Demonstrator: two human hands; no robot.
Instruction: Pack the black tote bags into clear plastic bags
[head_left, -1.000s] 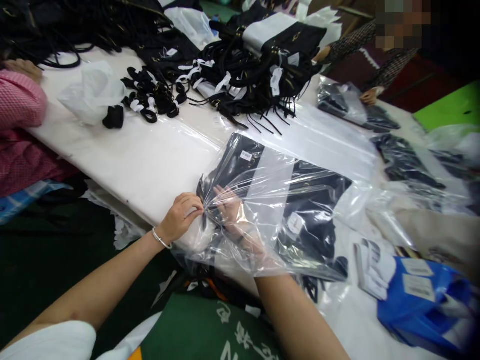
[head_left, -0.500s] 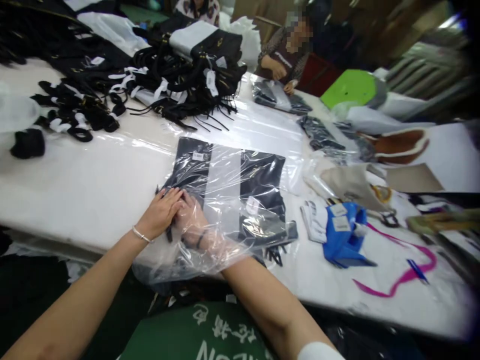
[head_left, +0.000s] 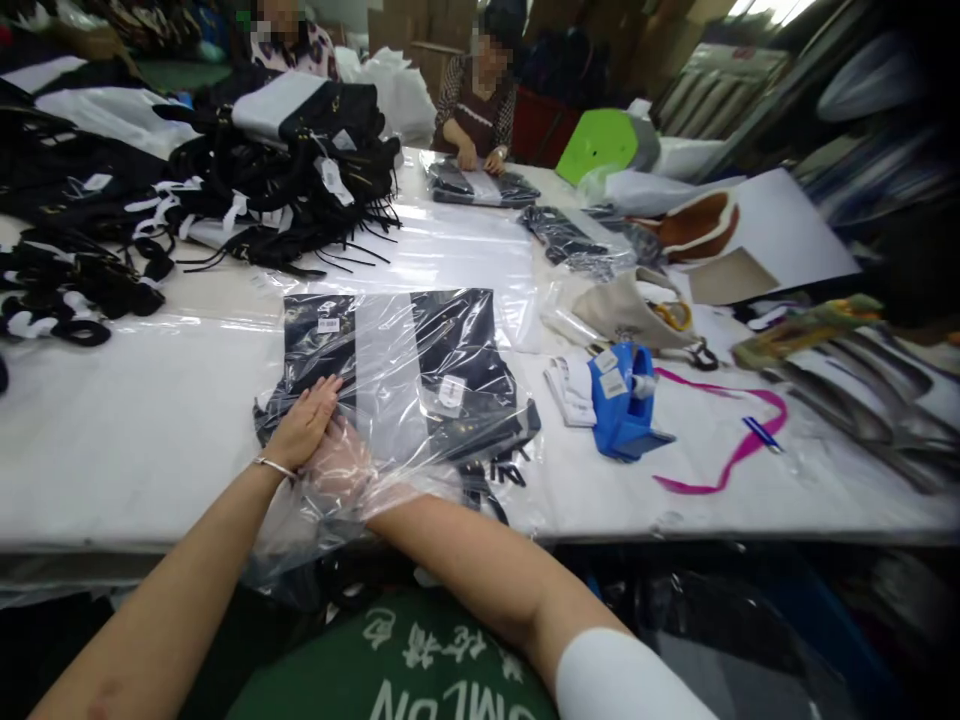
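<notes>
A flat black bag (head_left: pixel 454 335) with a white band (head_left: pixel 386 370) round its middle lies inside a clear plastic bag (head_left: pixel 322 530) in front of me. Two small white labels show through the film. My left hand (head_left: pixel 307 422) rests on the plastic over the black bag's lower left corner, fingers stretched out and together. My right hand (head_left: pixel 341 465) is inside the plastic bag, its wrist through the mouth on my side. Its fingers are mostly hidden by my left hand and the shiny film. Black straps (head_left: pixel 484 485) stick out at the near side.
A pile of black bags (head_left: pixel 300 150) covers the far left of the white table (head_left: pixel 150 430). To the right are a blue tape dispenser (head_left: pixel 626 405), a pink ribbon (head_left: pixel 727 465), a blue pen (head_left: pixel 761 434) and a beige pouch (head_left: pixel 634 305). Across, a co-worker's hands touch a wrapped bag (head_left: pixel 480 185).
The camera view has turned right and levelled, so everything sits further left. My right hand is slightly lower in the plastic bag; my left hand stays flat on the film.
</notes>
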